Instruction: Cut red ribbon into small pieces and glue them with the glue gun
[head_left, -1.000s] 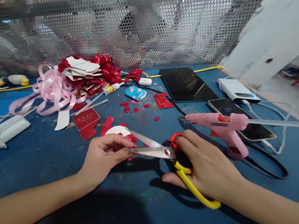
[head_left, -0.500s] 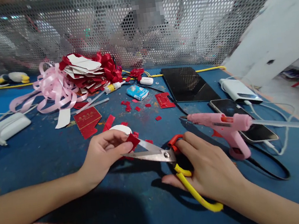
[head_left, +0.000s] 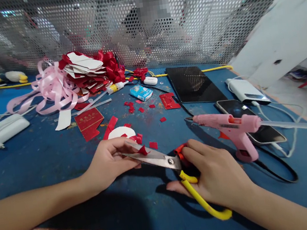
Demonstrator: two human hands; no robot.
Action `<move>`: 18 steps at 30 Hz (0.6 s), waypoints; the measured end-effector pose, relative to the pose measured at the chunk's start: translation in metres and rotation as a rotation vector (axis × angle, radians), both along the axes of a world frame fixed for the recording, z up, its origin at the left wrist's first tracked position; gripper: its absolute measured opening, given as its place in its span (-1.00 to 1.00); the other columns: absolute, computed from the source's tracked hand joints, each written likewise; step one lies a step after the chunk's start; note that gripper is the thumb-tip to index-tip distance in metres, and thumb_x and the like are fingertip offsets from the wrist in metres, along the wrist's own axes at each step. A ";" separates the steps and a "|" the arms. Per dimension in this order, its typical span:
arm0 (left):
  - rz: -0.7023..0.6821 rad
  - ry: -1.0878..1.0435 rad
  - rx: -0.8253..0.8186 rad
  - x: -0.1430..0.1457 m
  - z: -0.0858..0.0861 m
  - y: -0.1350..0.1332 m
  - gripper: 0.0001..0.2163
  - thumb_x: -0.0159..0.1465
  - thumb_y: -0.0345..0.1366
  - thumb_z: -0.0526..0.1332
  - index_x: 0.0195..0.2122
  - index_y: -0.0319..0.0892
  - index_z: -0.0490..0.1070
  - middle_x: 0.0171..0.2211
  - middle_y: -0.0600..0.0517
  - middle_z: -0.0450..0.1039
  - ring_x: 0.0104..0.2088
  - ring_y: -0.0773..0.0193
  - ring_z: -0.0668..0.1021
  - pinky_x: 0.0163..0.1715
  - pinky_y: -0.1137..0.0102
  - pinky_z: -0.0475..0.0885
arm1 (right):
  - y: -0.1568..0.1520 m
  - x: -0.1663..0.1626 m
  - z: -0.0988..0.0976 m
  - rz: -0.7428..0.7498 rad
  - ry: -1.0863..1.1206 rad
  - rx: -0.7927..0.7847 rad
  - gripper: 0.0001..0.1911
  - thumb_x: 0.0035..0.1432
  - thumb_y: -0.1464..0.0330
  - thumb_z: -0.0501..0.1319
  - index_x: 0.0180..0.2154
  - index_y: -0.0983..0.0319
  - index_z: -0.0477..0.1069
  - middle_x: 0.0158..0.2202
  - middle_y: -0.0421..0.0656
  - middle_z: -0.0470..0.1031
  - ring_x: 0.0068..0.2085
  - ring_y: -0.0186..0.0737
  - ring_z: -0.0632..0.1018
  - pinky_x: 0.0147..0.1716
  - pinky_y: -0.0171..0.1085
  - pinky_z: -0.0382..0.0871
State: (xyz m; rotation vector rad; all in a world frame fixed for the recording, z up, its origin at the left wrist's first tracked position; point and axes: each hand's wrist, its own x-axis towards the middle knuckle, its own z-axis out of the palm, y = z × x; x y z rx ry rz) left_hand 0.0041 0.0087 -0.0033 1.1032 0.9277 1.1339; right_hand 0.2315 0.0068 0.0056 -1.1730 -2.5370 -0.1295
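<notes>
My right hand (head_left: pixel 216 176) grips the red and yellow handles of a pair of scissors (head_left: pixel 162 158), whose blades are closed and point left. My left hand (head_left: pixel 111 161) pinches a small red piece of paper (head_left: pixel 142 150) at the blades, fingers pressed together. Both hands rest low over the blue table (head_left: pixel 47 156). A white paper disc (head_left: pixel 121 132) and small red scraps (head_left: pixel 153 144) lie just behind my left hand.
A pink glue gun (head_left: pixel 229 127) stands right of the scissors, its cord looping on the table. Behind it lie a phone (head_left: pixel 251 122), a tablet (head_left: pixel 191 83) and a power bank (head_left: pixel 245 90). Pink ribbon (head_left: pixel 52 89) and a red paper heap (head_left: pixel 90 74) sit at back left before a perforated metal screen.
The scissor blades have closed on the red piece, and a small scrap has dropped beside them. My left hand shifted slightly down and right with the piece.
</notes>
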 end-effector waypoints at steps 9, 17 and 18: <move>-0.008 0.042 0.000 0.000 0.001 -0.001 -0.91 -0.05 -0.51 0.31 -0.52 -0.21 0.48 -0.58 0.14 0.51 -0.60 0.46 0.49 -0.54 0.60 0.43 | 0.000 0.002 -0.004 -0.007 -0.021 -0.002 -0.41 0.05 -0.15 0.00 -0.63 0.22 0.22 -0.60 -0.20 0.25 -0.65 -0.40 0.25 -0.66 -0.37 0.03; -0.013 0.128 0.063 -0.003 -0.005 0.002 -0.96 0.05 -0.40 0.31 -0.44 -0.20 0.50 -0.52 0.13 0.48 -0.47 0.44 0.49 -0.42 0.59 0.41 | -0.001 0.004 -0.008 -0.011 -0.014 -0.012 -0.43 0.11 -0.08 0.01 -0.66 0.22 0.20 -0.64 -0.22 0.21 -0.67 -0.41 0.23 -0.66 -0.35 0.00; -0.006 0.130 0.071 -0.004 -0.005 0.002 -0.95 0.05 -0.40 0.31 -0.43 -0.19 0.50 -0.50 0.12 0.48 -0.45 0.43 0.49 -0.39 0.58 0.42 | 0.000 0.004 -0.009 -0.010 -0.006 -0.017 -0.44 0.11 -0.07 0.01 -0.66 0.22 0.19 -0.64 -0.22 0.21 -0.67 -0.41 0.23 -0.66 -0.35 0.00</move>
